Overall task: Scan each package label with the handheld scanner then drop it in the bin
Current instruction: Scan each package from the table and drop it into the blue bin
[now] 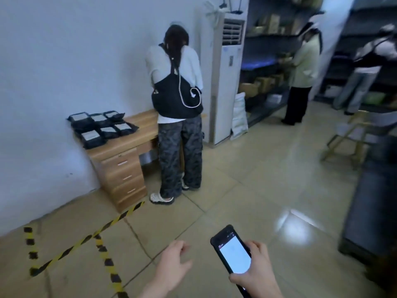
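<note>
Gripping the handheld scanner (233, 251), the right hand (256, 274) points it forward-left; left hand (171, 265) loosely open, empty.

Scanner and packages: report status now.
Right hand holds handheld scanner, screen lit. Left hand open, holding nothing. Black packages sit on the wooden desk, unscanned. Person with black bag stands at the desk beside them.
</note>
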